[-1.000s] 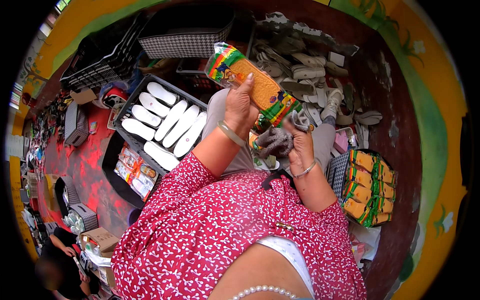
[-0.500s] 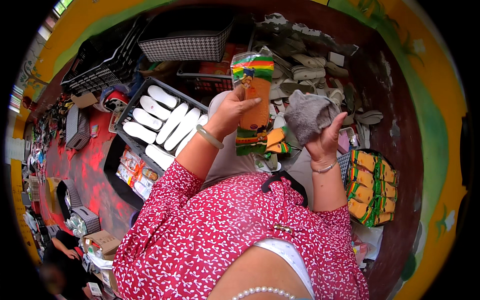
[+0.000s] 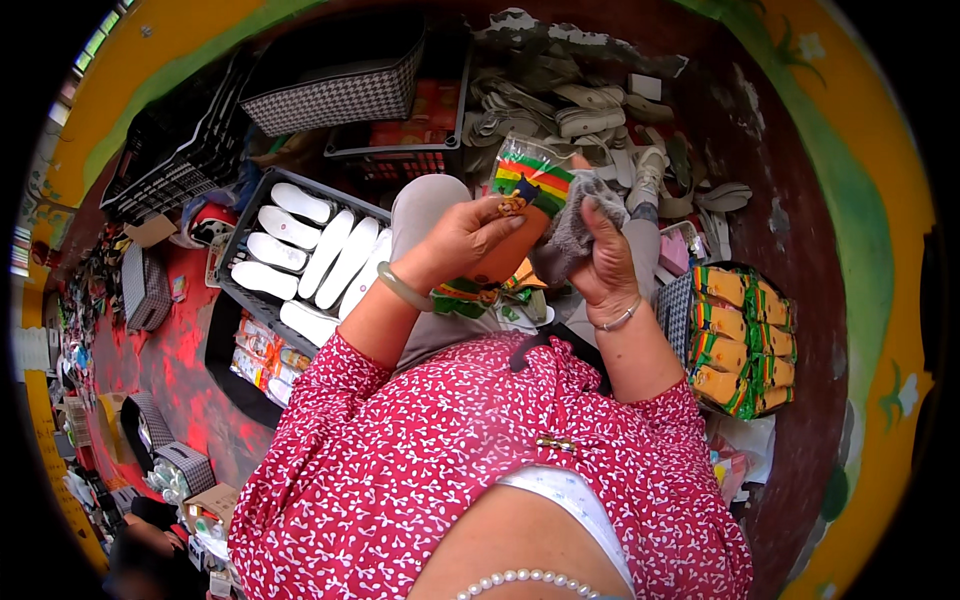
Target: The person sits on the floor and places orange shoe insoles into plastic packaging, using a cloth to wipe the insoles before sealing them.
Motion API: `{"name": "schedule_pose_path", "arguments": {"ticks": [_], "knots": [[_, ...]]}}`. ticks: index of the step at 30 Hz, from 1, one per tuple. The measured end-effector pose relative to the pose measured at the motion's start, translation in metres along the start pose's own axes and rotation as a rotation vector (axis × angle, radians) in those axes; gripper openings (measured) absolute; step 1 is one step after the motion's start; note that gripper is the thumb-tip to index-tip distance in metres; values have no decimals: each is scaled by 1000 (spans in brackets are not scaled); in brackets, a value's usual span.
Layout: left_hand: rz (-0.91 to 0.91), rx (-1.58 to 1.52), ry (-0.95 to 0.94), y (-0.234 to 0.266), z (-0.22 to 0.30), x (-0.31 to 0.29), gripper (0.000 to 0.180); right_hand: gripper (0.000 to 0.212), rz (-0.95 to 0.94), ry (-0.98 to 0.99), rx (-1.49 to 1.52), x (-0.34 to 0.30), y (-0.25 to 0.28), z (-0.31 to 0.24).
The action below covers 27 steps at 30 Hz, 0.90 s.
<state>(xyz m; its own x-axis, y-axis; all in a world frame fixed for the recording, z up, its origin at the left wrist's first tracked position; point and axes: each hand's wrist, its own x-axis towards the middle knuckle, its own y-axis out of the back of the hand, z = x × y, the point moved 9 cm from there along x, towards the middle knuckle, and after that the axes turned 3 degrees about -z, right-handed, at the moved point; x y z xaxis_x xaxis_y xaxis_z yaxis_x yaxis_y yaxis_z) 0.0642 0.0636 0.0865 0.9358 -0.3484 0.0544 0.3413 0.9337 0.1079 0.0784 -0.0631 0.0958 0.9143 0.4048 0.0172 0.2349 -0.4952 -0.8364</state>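
Note:
My left hand (image 3: 462,240) grips a packet of orange-tan insoles (image 3: 541,185), in clear plastic with yellow, red and green bands. The packet is tilted in front of my lap, its lower end partly behind my wrist. In my right hand (image 3: 606,258) is a bunched grey cloth (image 3: 570,240), the thumb pressed over it. The cloth lies against the packet's right edge, and the fingers behind it are partly hidden. More orange-tan packets show beneath my hands, between my knees.
Left of me, a dark crate (image 3: 240,285) holds several white insoles. A houndstooth basket (image 3: 335,98) stands behind it. Loose pale shoes and soles (image 3: 590,120) are piled ahead. Several packed insoles (image 3: 722,320) sit at my right. Another person (image 3: 150,545) is at the lower left.
My right hand has brought the grey cloth leftward and against the packet. The packet has come lower and tilted, its top now leaning to the right.

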Motion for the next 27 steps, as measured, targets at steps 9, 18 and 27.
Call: {"name": "schedule_pose_path", "arguments": {"ticks": [9, 18, 27], "knots": [[-117, 133, 105, -19, 0, -2, 25, 32, 165, 95, -80, 1, 36, -5], [-111, -12, 239, -24, -22, -3, 25, 25, 404, 255, -5, 10, 84, -32], [-105, -857, 80, -32, -2, 7, 41, 52, -248, 325, -802, -22, -35, -32]]}}
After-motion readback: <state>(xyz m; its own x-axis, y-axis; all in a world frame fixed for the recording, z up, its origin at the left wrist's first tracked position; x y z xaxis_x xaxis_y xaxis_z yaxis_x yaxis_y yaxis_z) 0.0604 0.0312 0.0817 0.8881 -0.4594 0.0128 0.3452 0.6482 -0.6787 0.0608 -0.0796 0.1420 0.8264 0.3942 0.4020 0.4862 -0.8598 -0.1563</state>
